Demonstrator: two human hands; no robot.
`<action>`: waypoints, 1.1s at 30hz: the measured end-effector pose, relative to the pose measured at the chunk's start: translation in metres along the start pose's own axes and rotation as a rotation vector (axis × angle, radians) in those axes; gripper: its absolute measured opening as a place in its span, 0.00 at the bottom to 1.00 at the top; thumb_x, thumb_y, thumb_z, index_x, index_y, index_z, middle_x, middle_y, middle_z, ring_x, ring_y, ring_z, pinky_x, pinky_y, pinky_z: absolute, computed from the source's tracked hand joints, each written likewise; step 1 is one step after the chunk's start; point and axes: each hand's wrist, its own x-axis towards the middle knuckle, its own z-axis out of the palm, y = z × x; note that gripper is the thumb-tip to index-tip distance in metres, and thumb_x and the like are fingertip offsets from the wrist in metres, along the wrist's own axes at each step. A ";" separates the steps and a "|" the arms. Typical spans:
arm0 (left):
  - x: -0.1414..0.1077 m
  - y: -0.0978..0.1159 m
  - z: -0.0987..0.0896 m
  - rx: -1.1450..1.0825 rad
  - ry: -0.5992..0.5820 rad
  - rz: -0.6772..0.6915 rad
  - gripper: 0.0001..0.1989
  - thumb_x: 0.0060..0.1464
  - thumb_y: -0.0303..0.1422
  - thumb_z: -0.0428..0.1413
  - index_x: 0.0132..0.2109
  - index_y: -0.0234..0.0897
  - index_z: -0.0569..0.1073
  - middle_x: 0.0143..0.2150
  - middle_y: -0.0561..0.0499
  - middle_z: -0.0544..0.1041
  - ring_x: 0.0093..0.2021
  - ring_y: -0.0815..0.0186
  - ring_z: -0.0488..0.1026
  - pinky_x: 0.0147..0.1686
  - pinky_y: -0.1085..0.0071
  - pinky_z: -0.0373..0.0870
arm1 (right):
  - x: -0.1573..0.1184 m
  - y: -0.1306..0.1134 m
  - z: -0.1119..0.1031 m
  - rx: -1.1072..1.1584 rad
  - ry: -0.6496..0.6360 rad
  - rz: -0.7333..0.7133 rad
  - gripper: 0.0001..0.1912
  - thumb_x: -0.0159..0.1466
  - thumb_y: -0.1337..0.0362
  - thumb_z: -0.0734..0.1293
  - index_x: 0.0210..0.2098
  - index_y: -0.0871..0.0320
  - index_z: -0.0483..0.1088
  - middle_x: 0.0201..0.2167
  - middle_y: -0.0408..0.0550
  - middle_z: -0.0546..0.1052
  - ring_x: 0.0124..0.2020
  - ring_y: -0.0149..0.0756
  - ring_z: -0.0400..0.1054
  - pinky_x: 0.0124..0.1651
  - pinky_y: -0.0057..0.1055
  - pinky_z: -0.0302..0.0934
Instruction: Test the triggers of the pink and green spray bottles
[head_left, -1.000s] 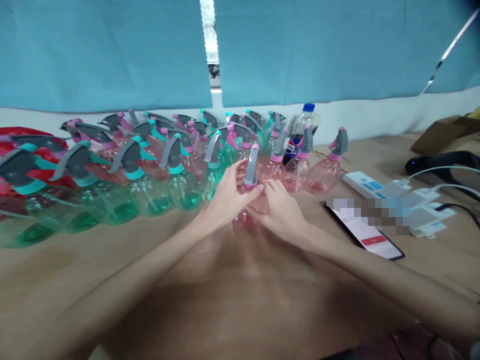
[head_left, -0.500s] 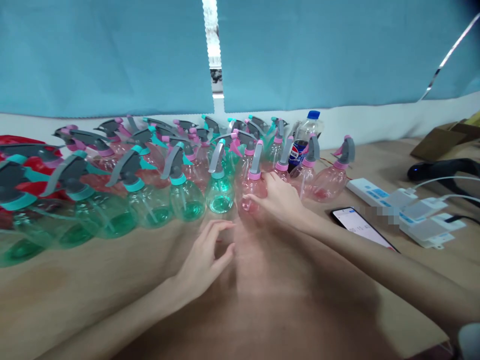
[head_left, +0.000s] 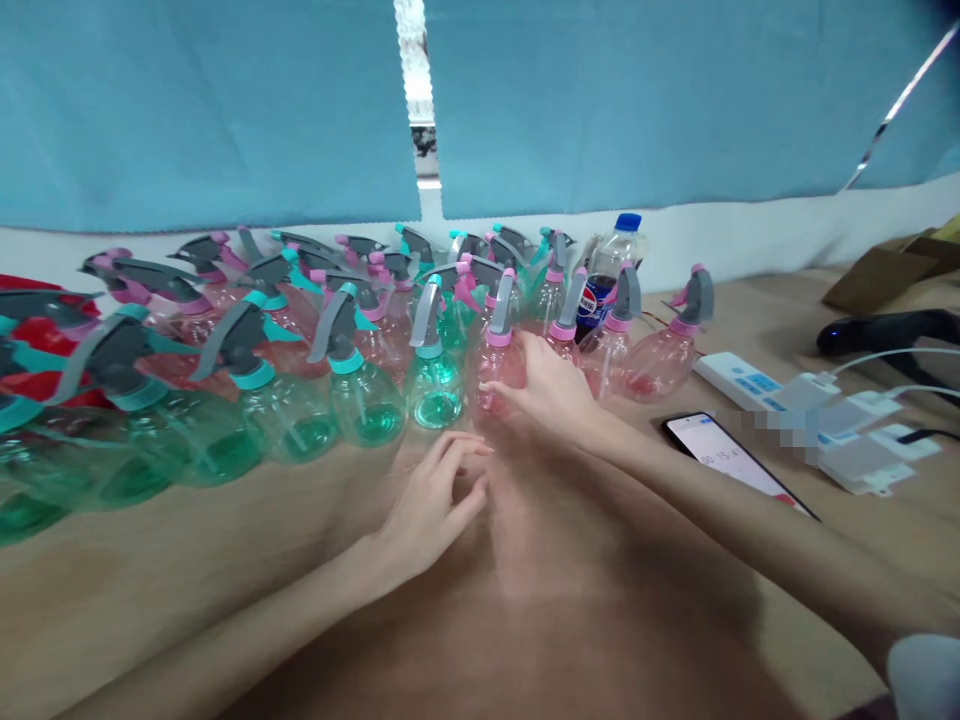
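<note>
My right hand [head_left: 556, 392] is wrapped round the side of a pink spray bottle [head_left: 496, 385] with a grey trigger head, which stands upright in the front row. Below and left of it, my left hand [head_left: 435, 495] hovers over the table with fingers curved and apart, holding nothing. Just beside the pink bottle stands a green spray bottle [head_left: 437, 395]. Another green spray bottle [head_left: 367, 405] is further left, with several more past it. To the right of my right hand are a pink spray bottle [head_left: 564, 330] and a tilted pink one [head_left: 660, 362].
Several more spray bottles fill the back left. A cola bottle [head_left: 611, 270] stands behind the pink ones. On the right lie a phone [head_left: 731, 460], a white power strip [head_left: 795, 400] with plugs and cables, a black object [head_left: 885, 335] and cardboard [head_left: 877, 280].
My left hand has moved slightly right and up towards the pink bottle. My right hand stays on that bottle. The view has shifted slightly.
</note>
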 end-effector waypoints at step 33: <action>0.031 0.045 0.031 -0.132 0.027 -0.112 0.08 0.57 0.27 0.52 0.45 0.37 0.69 0.46 0.47 0.74 0.38 0.65 0.75 0.33 0.68 0.75 | -0.006 0.061 -0.023 0.182 0.079 0.132 0.28 0.60 0.47 0.66 0.51 0.61 0.67 0.50 0.61 0.75 0.50 0.54 0.70 0.49 0.45 0.62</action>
